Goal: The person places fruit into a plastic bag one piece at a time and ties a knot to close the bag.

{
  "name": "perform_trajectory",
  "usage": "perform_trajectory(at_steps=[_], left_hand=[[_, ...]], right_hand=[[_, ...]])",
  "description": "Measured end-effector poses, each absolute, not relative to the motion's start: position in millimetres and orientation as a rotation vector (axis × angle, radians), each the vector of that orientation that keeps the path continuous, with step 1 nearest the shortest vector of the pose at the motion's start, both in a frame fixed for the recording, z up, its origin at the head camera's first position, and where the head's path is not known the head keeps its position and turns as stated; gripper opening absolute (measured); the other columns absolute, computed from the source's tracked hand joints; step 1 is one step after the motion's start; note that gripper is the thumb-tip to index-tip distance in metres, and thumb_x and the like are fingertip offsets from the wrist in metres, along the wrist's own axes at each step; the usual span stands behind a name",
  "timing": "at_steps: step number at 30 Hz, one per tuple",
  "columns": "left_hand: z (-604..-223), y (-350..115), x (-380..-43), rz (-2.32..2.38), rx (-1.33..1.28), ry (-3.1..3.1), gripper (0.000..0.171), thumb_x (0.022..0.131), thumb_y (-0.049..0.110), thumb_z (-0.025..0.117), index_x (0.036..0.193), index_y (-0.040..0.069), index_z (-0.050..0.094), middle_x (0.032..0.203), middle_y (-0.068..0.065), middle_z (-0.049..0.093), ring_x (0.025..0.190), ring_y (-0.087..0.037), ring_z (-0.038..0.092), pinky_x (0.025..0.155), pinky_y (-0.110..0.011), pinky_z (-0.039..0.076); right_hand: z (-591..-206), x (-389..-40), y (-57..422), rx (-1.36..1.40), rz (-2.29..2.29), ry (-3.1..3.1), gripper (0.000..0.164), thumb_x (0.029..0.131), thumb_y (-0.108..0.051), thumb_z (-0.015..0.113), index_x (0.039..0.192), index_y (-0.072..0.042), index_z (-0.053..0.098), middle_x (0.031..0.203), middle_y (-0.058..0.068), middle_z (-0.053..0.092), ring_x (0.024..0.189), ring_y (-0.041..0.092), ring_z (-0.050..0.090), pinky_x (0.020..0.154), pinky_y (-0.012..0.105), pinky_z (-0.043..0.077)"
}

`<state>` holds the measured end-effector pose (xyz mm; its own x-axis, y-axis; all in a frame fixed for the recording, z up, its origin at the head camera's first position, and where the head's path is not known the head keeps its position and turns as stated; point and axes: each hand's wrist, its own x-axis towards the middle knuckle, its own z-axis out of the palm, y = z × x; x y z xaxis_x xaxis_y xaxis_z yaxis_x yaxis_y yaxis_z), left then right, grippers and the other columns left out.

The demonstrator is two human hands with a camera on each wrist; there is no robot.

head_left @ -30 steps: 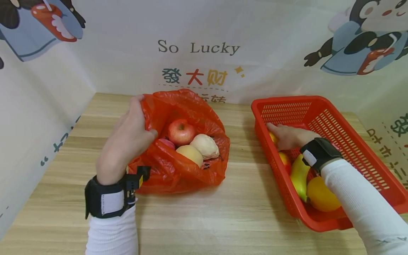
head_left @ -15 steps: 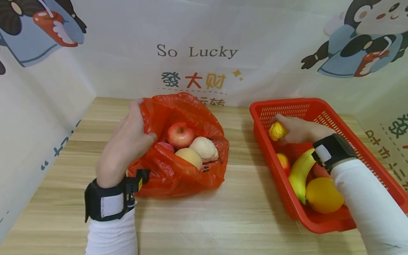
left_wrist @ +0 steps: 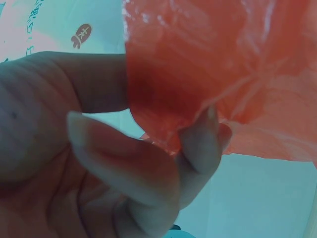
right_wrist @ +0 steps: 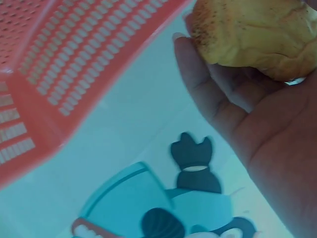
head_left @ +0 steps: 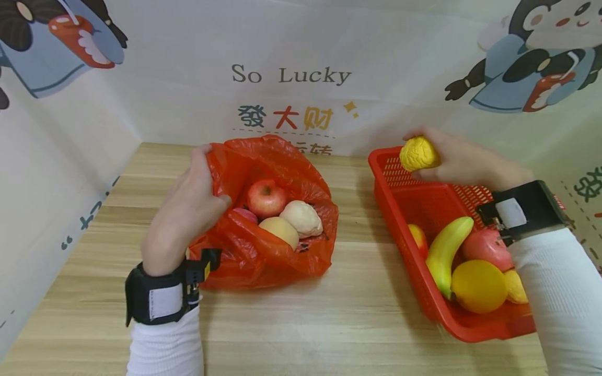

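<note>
A red plastic bag (head_left: 268, 269) stands with its mouth spread, and my left hand (head_left: 185, 214) holds its left rim. In the left wrist view, the thin red film lies among the fingers (left_wrist: 198, 148). Inside the bag are an apple (head_left: 267, 198), a cream-coloured lump (head_left: 302, 218), a pale yellow round fruit (head_left: 279, 232) and a pink piece partly hidden by the film. My right hand (head_left: 463, 162) grips a wrinkled yellow ball-like piece (head_left: 419, 153) above the far left corner of the red basket (head_left: 475, 333). Brown specks mark that piece in the right wrist view.
In the basket lie a banana (head_left: 449, 253), an orange-yellow round fruit (head_left: 479, 286), a pinkish-red fruit (head_left: 486, 248), a red-yellow fruit (head_left: 418, 240) and a yellow piece (head_left: 516, 287) partly under the right sleeve. A printed wall sheet (head_left: 291, 42) rises behind the wooden table (head_left: 329, 324).
My right hand has taken hold of the wrinkled yellow piece, lifting it from inside the basket to above its rim. The left hand and bag have barely moved.
</note>
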<state>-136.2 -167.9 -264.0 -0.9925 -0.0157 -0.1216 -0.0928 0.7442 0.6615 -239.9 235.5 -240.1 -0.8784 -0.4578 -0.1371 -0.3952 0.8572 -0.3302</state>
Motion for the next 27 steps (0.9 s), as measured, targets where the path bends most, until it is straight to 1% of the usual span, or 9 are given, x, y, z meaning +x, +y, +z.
perform_trajectory(at_steps=[4, 8, 13, 20, 23, 27], left_hand=[[-263.5, -167.7, -135.7, 1.084, -0.092, 2.834, 0.088, 0.089, 0.002, 0.054, 0.156, 0.010, -0.001, 0.136, -0.027, 0.049, 0.101, -0.040, 0.058, 0.088, -0.057, 0.055], [-263.5, -167.9, -135.3, 1.090, -0.095, 2.828, 0.088, 0.089, 0.002, 0.055, 0.156, 0.011, -0.002, 0.136, -0.027, 0.049, 0.102, -0.040, 0.057, 0.088, -0.057, 0.055], [-264.1, -168.4, -136.5, 1.080, -0.091, 2.829, 0.089, 0.089, 0.003, 0.055, 0.156, 0.011, -0.002, 0.135, -0.026, 0.050, 0.101, -0.040, 0.057, 0.088, -0.056, 0.055], [-265.0, -168.4, -137.8, 1.094, -0.083, 2.818, 0.089, 0.090, 0.002, 0.055, 0.157, 0.013, -0.003, 0.136, -0.026, 0.049, 0.102, -0.040, 0.057, 0.087, -0.055, 0.056], [-265.0, -168.5, -137.6, 1.094, -0.085, 2.819, 0.089, 0.090, 0.002, 0.055, 0.157, 0.012, -0.003, 0.137, -0.026, 0.049, 0.101, -0.040, 0.057, 0.087, -0.055, 0.056], [-265.1, -168.5, -137.6, 1.091, -0.076, 2.827, 0.089, 0.089, 0.002, 0.055, 0.157, 0.012, -0.002, 0.136, -0.026, 0.049, 0.100, -0.040, 0.058, 0.087, -0.055, 0.056]], right_hand=[[-232.5, -235.6, 219.0, -0.723, -0.459, 2.838, 0.067, 0.086, -0.016, 0.070, 0.143, -0.014, 0.036, 0.126, 0.015, 0.052, 0.105, 0.031, 0.053, 0.087, 0.045, 0.050], [-225.8, -233.4, 200.0, -0.793, -0.434, 2.864, 0.067, 0.085, -0.017, 0.070, 0.144, -0.015, 0.037, 0.129, 0.014, 0.054, 0.105, 0.032, 0.054, 0.091, 0.048, 0.050], [-224.0, -233.0, 177.6, -0.942, -0.464, 2.872, 0.067, 0.083, -0.015, 0.071, 0.142, -0.014, 0.040, 0.131, 0.013, 0.055, 0.107, 0.031, 0.054, 0.093, 0.050, 0.050], [-230.9, -232.9, 144.5, -1.113, -0.491, 2.811, 0.064, 0.081, -0.017, 0.072, 0.138, -0.013, 0.043, 0.128, 0.009, 0.056, 0.106, 0.027, 0.055, 0.090, 0.043, 0.051], [-231.2, -229.1, 129.2, -1.183, -0.475, 2.777, 0.064, 0.081, -0.019, 0.074, 0.138, -0.013, 0.044, 0.129, 0.008, 0.055, 0.107, 0.025, 0.055, 0.090, 0.042, 0.051], [-231.9, -222.5, 111.9, -1.265, -0.441, 2.746, 0.065, 0.081, -0.019, 0.074, 0.139, -0.015, 0.045, 0.134, 0.008, 0.054, 0.112, 0.024, 0.054, 0.093, 0.041, 0.052]])
